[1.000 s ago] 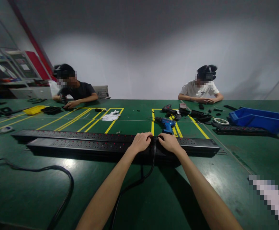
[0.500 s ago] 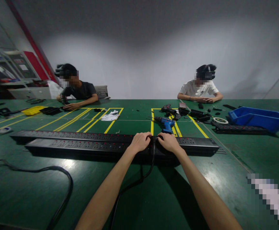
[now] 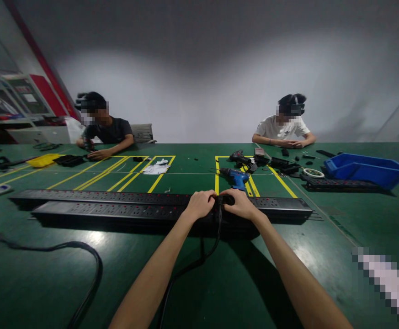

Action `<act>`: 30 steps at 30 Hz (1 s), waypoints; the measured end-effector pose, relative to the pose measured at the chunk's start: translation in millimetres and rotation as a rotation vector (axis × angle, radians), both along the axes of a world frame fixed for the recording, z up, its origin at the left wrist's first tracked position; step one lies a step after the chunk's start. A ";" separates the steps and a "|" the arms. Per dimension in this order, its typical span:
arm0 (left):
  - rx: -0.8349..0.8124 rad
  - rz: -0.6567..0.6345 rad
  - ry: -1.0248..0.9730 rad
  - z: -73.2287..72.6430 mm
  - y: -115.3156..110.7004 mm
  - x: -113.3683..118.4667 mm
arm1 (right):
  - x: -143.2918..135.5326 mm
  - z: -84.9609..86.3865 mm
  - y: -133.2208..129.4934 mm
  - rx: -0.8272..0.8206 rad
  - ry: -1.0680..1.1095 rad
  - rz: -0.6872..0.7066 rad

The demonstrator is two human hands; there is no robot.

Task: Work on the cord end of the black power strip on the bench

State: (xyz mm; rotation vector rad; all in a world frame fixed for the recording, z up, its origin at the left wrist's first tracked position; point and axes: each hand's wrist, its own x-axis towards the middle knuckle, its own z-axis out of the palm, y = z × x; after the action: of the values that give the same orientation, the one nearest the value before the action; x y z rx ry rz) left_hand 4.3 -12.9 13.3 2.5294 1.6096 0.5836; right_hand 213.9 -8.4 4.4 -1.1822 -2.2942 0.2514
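Two long black power strips (image 3: 106,210) lie side by side across the green table in front of me. A black plug (image 3: 220,200) is at the near strip's right part, its black cord (image 3: 217,233) hanging down over the strip's side. From the left, my left hand (image 3: 201,203) has its fingertips bent and closed against the plug. My right hand (image 3: 239,203) grips the plug from the right, thumb and fingers curled round its side. The hands partly hide the strips beneath, and whether the plug sits fully in a socket cannot be made out.
Beyond my hands lie a blue cordless drill (image 3: 235,177) and a darker drill (image 3: 239,156). A blue bin (image 3: 364,169) stands at the right. Another cable (image 3: 93,256) loops over the table at left. Two people (image 3: 108,130) sit across the table. A yellow tray (image 3: 43,160) lies far left.
My right hand's fingers have shifted slightly, with the thumb and forefinger now showing a gap above the strip. My left hand stays nearly in place. The view has moved a little.
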 end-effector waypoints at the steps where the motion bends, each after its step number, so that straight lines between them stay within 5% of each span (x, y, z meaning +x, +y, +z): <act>1: -0.001 -0.004 -0.001 0.2 0.1 -0.3 | -0.7 1.2 -0.7 -0.002 0.000 0.004; 17: 0.012 -0.014 0.072 1.8 1.9 -2.5 | -34.0 25.4 -5.0 0.278 -0.462 -0.031; 30: -0.025 0.001 0.080 2.3 2.4 -3.0 | -39.4 24.0 0.9 0.210 -0.587 -0.038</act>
State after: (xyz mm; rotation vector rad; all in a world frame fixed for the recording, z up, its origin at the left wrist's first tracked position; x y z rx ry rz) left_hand 1.3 -10.4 15.5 2.5656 1.6324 0.4642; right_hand 174.4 -7.5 28.4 -1.3101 -2.6966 -0.3964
